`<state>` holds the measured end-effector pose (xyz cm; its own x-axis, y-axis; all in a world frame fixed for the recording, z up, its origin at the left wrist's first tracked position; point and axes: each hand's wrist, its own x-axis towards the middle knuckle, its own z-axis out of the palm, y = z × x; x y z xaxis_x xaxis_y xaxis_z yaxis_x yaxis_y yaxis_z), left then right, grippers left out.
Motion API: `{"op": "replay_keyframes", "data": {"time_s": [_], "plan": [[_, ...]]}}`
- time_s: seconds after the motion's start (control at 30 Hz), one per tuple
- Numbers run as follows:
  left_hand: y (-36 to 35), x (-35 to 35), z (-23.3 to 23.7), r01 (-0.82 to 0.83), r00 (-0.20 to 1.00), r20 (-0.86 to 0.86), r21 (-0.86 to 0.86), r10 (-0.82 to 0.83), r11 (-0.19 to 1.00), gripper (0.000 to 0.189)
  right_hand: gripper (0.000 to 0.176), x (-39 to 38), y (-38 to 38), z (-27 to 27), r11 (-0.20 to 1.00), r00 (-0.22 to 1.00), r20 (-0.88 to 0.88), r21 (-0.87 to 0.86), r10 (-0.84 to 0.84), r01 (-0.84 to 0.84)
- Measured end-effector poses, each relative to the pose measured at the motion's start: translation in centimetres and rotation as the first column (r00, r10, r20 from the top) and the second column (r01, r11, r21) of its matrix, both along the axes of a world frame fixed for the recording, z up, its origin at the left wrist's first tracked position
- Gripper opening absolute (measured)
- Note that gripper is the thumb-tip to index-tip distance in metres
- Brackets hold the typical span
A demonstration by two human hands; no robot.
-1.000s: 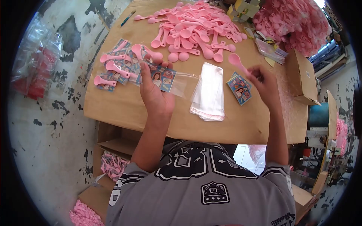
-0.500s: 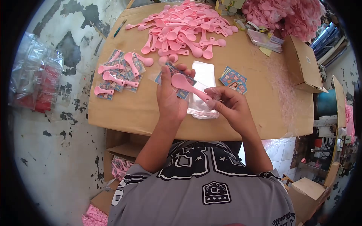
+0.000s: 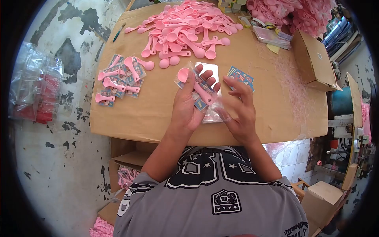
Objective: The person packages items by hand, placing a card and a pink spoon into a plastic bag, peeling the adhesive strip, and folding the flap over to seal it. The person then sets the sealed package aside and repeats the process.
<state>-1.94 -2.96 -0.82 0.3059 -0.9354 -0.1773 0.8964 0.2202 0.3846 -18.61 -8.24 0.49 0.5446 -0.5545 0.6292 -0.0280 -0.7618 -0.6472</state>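
In my left hand (image 3: 185, 108) lie a pink measuring spoon (image 3: 202, 91) and a blue printed card (image 3: 199, 103), with clear plastic bag film around them. My left thumb presses on the spoon near its bowl. To the right, my right hand (image 3: 242, 108) is slightly blurred, its fingers apart and holding nothing I can see. Its thumb is close to the loose end of the bag film (image 3: 222, 112). Beneath the hands, partly hidden, is a stack of clear bags (image 3: 208, 68). Several printed cards (image 3: 241, 77) lie fanned out behind my right fingers.
A large heap of pink spoons (image 3: 185, 27) covers the back of the table (image 3: 146, 118). Bagged spoons with cards (image 3: 118, 81) lie at the left. An open cardboard box (image 3: 314, 59) stands at the right edge, near plastic shreds (image 3: 292, 87).
My right hand has let go of the spoon's handle end and opened away to the right. The spoon now lies against my left palm under the thumb, turned more upright.
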Motion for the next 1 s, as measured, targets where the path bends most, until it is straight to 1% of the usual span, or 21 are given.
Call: {"op": "replay_keyframes", "data": {"time_s": [0.03, 0.07, 0.1, 0.17, 0.2, 0.23, 0.27, 0.3, 0.33, 0.43, 0.47, 0.57, 0.6, 0.63, 0.67, 0.73, 0.77, 0.8, 0.87, 0.97, 1.0], "plan": [[0.0, 0.3, 0.0, 0.000, 1.000, -0.001, 0.029, 0.000, 1.000, 0.044, 0.034, -0.9, -0.6, 0.4, 0.984, 0.993, -0.106, -0.159, 0.059, -0.076], [0.1, 0.7, -0.1, 0.023, 1.000, -0.008, 0.025, -0.023, 0.999, 0.044, 0.017, -1.4, -0.6, 0.9, 0.980, 0.979, -0.057, -0.032, 0.194, -0.196], [0.2, 1.2, -0.1, 0.047, 0.999, -0.014, 0.021, -0.046, 0.999, 0.045, 0.018, -2.0, -1.1, 0.7, 0.961, 0.963, 0.031, 0.064, 0.267, -0.268], [0.6, 2.0, 0.1, 0.083, 0.996, -0.037, 0.006, -0.082, 0.997, 0.045, 0.023, -3.1, -2.1, 0.0, 0.876, 0.902, 0.223, 0.238, 0.371, -0.419], [0.9, 2.1, 0.5, 0.097, 0.994, -0.054, -0.006, -0.097, 0.995, 0.045, 0.030, -3.2, -1.8, 1.4, 0.920, 0.963, 0.118, 0.289, 0.240, -0.265], [1.0, 2.3, 0.8, 0.115, 0.991, -0.071, -0.017, -0.116, 0.993, 0.045, 0.031, -2.8, -1.8, 1.8, 0.975, 0.988, -0.018, 0.161, 0.155, -0.151], [1.1, 2.4, 0.8, 0.151, 0.984, -0.088, -0.047, -0.154, 0.987, 0.045, 0.032, -2.0, -2.1, 2.1, 0.999, 0.989, -0.139, 0.012, 0.047, -0.045], [1.1, 2.5, 0.8, 0.186, 0.976, -0.102, -0.078, -0.193, 0.979, 0.046, 0.033, -1.3, -2.2, 2.3, 0.988, 0.968, -0.239, -0.149, -0.079, 0.044], [1.1, 2.6, 0.9, 0.219, 0.966, -0.113, -0.111, -0.231, 0.970, 0.046, 0.040, -0.6, -2.2, 2.4, 0.962, 0.946, -0.297, -0.269, -0.129, 0.047], [1.0, 2.0, 0.7, 0.268, 0.954, -0.121, -0.071, -0.275, 0.961, 0.048, 0.041, 1.3, -1.8, 2.0, 0.943, 0.961, -0.275, -0.327, -0.034, -0.060], [1.2, 2.3, -0.1, 0.304, 0.946, -0.097, -0.063, -0.309, 0.951, 0.049, 0.042, 1.4, -1.8, 1.6, 0.957, 0.963, -0.267, -0.267, 0.043, -0.117], [1.5, 2.4, -0.1, 0.313, 0.948, -0.053, -0.019, -0.314, 0.950, 0.052, 0.033, 1.8, -2.6, 2.1, 0.971, 0.979, -0.112, -0.153, 0.168, -0.184], [1.6, 2.5, -0.1, 0.238, 0.970, 0.038, 0.024, -0.239, 0.971, 0.051, 0.034, 1.5, -2.7, 2.0, 0.982, 0.979, -0.072, 0.020, 0.188, -0.187], [1.6, 2.6, -0.1, 0.162, 0.977, 0.133, 0.059, -0.169, 0.985, 0.051, 0.034, 0.9, -2.6, 1.9, 0.963, 0.980, -0.027, 0.192, 0.197, -0.189], [1.6, 2.6, 0.0, 0.086, 0.968, 0.229, 0.084, -0.104, 0.993, 0.050, 0.036, 0.4, -2.5, 1.8, 0.915, 0.981, 0.018, 0.357, 0.196, -0.189], [1.9, 2.3, 1.6, 0.183, 0.927, 0.326, 0.033, -0.183, 0.983, 0.049, 0.042, 0.2, -2.0, 2.6, 0.880, 0.993, -0.020, 0.465, 0.118, -0.095], [2.1, 2.0, 2.1, 0.229, 0.901, 0.375, 0.011, -0.216, 0.973, 0.049, 0.045, 0.3, -1.8, 2.6, 0.850, 0.994, -0.016, 0.521, 0.104, -0.081], [2.1, 1.7, 2.0, 0.245, 0.849, 0.471, 0.050, -0.240, 0.968, 0.047, 0.049, 0.3, -1.6, 2.5, 0.815, 0.996, -0.012, 0.575, 0.089, -0.066], [2.0, 0.8, 1.6, 0.258, 0.713, 0.642, 0.133, -0.281, 0.957, 0.045, 0.056, 0.4, -1.4, 1.5, 0.722, 0.994, 0.051, 0.684, 0.101, -0.108], [1.7, -0.8, 1.4, 0.111, 0.739, 0.647, 0.159, -0.188, 0.981, 0.046, 0.053, -0.1, -1.2, 0.8, 0.643, 0.994, 0.111, 0.762, -0.014, -0.076], [1.7, -1.1, 1.4, 0.078, 0.719, 0.676, 0.156, -0.164, 0.985, 0.046, 0.049, -0.2, -1.4, 0.7, 0.776, 0.994, 0.062, 0.630, -0.091, 0.032]]}}
